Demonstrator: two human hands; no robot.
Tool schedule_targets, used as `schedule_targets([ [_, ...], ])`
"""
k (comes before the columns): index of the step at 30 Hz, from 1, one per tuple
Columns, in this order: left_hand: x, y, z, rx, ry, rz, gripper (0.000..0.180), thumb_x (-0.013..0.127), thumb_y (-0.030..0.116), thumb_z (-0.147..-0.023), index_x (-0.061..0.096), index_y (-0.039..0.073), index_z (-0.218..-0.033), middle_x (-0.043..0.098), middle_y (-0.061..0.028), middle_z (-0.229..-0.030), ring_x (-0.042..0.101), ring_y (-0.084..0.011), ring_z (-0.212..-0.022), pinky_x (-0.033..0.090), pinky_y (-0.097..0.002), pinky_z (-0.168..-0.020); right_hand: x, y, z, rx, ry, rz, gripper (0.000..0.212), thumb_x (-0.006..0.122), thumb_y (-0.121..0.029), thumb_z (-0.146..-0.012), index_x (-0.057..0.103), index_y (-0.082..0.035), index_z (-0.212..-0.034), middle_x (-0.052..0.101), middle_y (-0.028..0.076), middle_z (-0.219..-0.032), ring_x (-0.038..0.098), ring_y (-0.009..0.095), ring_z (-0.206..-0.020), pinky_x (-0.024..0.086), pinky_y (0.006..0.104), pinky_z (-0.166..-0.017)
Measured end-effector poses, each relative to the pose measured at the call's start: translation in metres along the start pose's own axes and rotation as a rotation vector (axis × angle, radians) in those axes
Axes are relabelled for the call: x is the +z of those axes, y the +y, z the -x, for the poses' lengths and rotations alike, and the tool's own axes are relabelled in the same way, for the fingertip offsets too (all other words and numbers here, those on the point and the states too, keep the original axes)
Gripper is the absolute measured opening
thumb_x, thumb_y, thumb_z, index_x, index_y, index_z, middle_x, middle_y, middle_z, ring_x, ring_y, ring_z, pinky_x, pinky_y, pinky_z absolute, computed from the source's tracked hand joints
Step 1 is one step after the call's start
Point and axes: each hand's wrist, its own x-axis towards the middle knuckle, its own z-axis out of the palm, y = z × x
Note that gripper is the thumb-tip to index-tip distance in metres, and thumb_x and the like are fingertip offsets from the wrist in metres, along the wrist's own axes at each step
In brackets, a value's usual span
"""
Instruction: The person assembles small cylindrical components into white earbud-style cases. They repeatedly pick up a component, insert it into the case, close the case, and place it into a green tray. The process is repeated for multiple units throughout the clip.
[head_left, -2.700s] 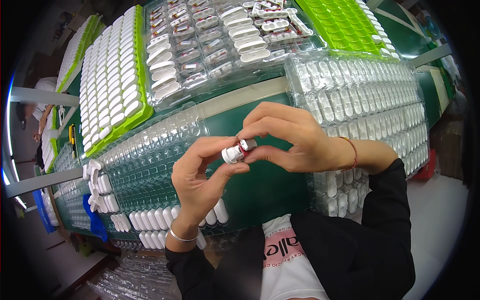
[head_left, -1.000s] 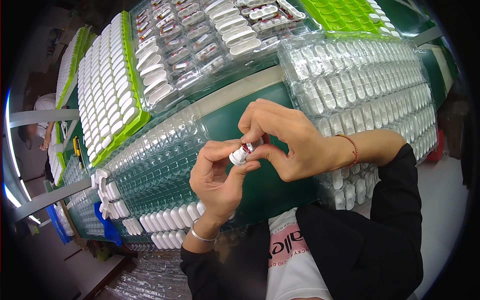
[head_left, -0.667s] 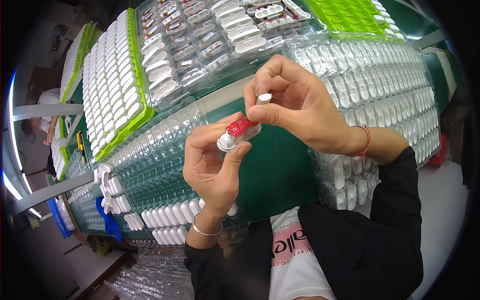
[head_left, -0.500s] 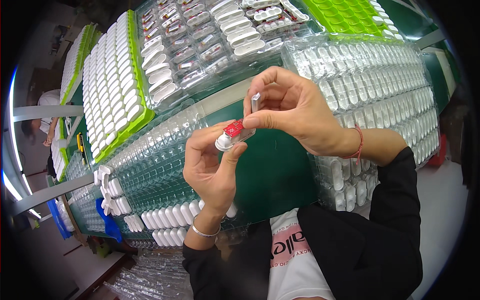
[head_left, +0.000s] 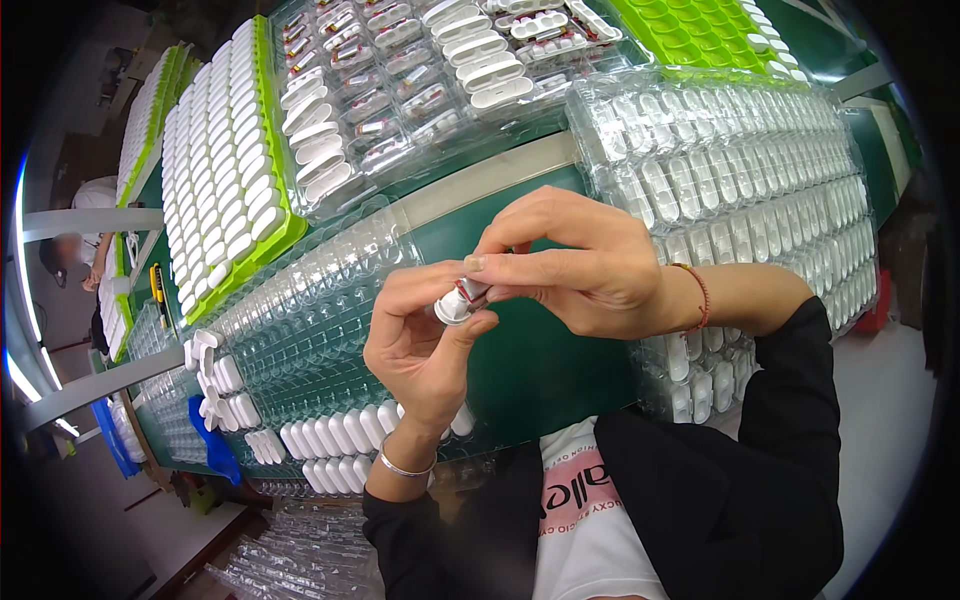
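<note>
Between its thumb and fingers, my left hand grips a small white plastic case with a rounded end. A red circuit board sits in the case, now mostly covered by fingers. My right hand is closed in a pinch right at the board. Its thumb and fingertips press a small flat silver-grey piece against the board and case. Much of that piece is hidden by the fingers. Both hands meet above the green table.
Clear plastic trays spread to the left, with white cases in rows nearby. More trays of white shells stack at right. Green trays stand left; trays with red boards lie ahead. A yellow cutter lies far left.
My right hand has lowered and tilted, bringing the silver-grey piece down from above onto the red board. The board is now largely covered. My left hand has barely moved.
</note>
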Motion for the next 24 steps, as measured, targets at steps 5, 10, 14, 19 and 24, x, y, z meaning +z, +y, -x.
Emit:
schedule_targets([
  [5,0.002,0.005,0.001,0.003,-0.006,0.022,0.037,0.080,-0.002,-0.075,0.059,-0.002,-0.106,0.062,-0.0157,-0.110,0.062,-0.0227,-0.103,0.051,-0.0318,-0.089,-0.006,0.000,0.001,-0.038,-0.070,-0.039,0.040,0.073,0.013,-0.067,0.069,-0.001,-0.104,0.068,0.014,-0.097,0.066,0.027,-0.086,0.053,0.0335,-0.072],
  [10,0.002,0.006,0.004,0.040,-0.009,0.010,0.037,0.080,0.000,-0.075,0.059,-0.001,-0.105,0.063,-0.0158,-0.109,0.062,-0.0240,-0.104,0.051,-0.0330,-0.090,-0.003,-0.004,0.004,-0.047,-0.039,-0.075,0.036,0.073,0.012,-0.069,0.069,0.000,-0.103,0.068,0.015,-0.098,0.067,0.027,-0.088,0.054,0.0342,-0.073],
  [14,0.004,0.006,0.006,0.066,-0.013,0.000,0.038,0.081,0.000,-0.075,0.059,-0.001,-0.106,0.063,-0.0160,-0.109,0.063,-0.0244,-0.103,0.052,-0.0335,-0.090,-0.003,-0.006,0.005,-0.051,-0.023,-0.083,0.035,0.074,0.012,-0.070,0.068,0.000,-0.103,0.068,0.014,-0.098,0.067,0.027,-0.088,0.055,0.0350,-0.074],
  [19,0.006,0.008,0.005,0.090,-0.027,-0.014,0.039,0.081,0.001,-0.075,0.059,0.000,-0.106,0.063,-0.0163,-0.109,0.064,-0.0250,-0.102,0.052,-0.0336,-0.089,-0.003,-0.008,0.007,-0.068,0.004,-0.113,0.036,0.073,0.013,-0.071,0.068,-0.001,-0.104,0.067,0.012,-0.097,0.066,0.027,-0.088,0.055,0.0353,-0.074],
  [24,0.007,0.011,0.007,0.072,-0.039,0.012,0.039,0.081,0.000,-0.075,0.058,0.000,-0.106,0.063,-0.0164,-0.108,0.065,-0.0257,-0.102,0.053,-0.0340,-0.088,-0.005,-0.011,0.006,-0.067,-0.002,-0.129,0.037,0.072,0.013,-0.071,0.068,-0.002,-0.105,0.066,0.011,-0.098,0.066,0.027,-0.088,0.055,0.0354,-0.074],
])
